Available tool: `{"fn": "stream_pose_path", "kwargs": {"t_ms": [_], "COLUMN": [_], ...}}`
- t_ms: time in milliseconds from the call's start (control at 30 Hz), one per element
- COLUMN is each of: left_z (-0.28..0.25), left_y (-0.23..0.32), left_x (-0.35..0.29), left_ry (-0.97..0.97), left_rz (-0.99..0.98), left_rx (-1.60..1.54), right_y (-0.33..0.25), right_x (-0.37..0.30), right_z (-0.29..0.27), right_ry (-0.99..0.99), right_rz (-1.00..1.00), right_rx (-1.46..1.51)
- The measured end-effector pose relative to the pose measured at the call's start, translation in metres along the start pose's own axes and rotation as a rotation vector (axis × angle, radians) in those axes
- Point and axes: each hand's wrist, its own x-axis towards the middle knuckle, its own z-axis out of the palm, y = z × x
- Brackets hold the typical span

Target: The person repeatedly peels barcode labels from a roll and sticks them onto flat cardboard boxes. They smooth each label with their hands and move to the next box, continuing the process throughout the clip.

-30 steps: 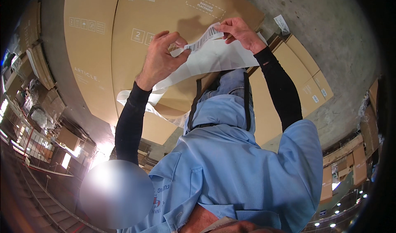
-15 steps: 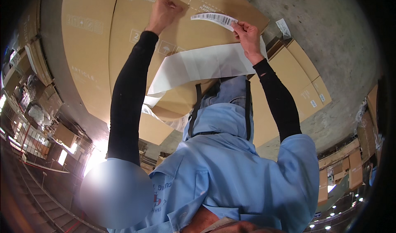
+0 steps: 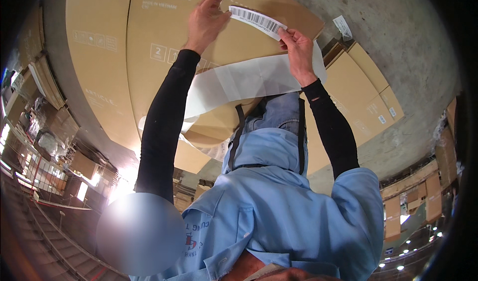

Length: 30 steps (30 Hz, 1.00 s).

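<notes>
My left hand and my right hand stretch a long white barcode label between them. The left fingers hold its left end against a large brown cardboard box. Thumb and fingers of the right hand pinch the right end, slightly raised. A wide white strip of backing paper hangs below the hands, across the box and over my lap; its upper right end is by my right wrist. Both forearms wear black sleeves.
More flat cardboard boxes lie to the right on a grey concrete floor, with a small white label on it. Another large box stands to the left. Warehouse racking curves along the lower left.
The hands came apart and reached farther out over the box, carrying the barcode label off the backing paper. The backing paper has dropped below the hands.
</notes>
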Motion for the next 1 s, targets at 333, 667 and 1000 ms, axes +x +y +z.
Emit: {"fn": "stream_pose_path", "kwargs": {"t_ms": [333, 667, 1000], "left_z": [0.004, -0.024, -0.025], "left_y": [-0.003, -0.017, -0.018], "left_x": [0.002, 0.034, 0.061], "left_ry": [-0.114, -0.249, -0.267], "left_rz": [0.023, -0.203, -0.011], "left_rx": [0.0, 0.157, 0.511], "right_y": [0.009, 0.029, 0.036], "right_x": [0.003, 0.023, 0.027], "right_z": [-0.009, 0.016, 0.038], "right_ry": [-0.011, 0.047, 0.264], "right_rz": [-0.024, -0.188, -0.384], "right_rx": [0.022, -0.303, -0.551]}}
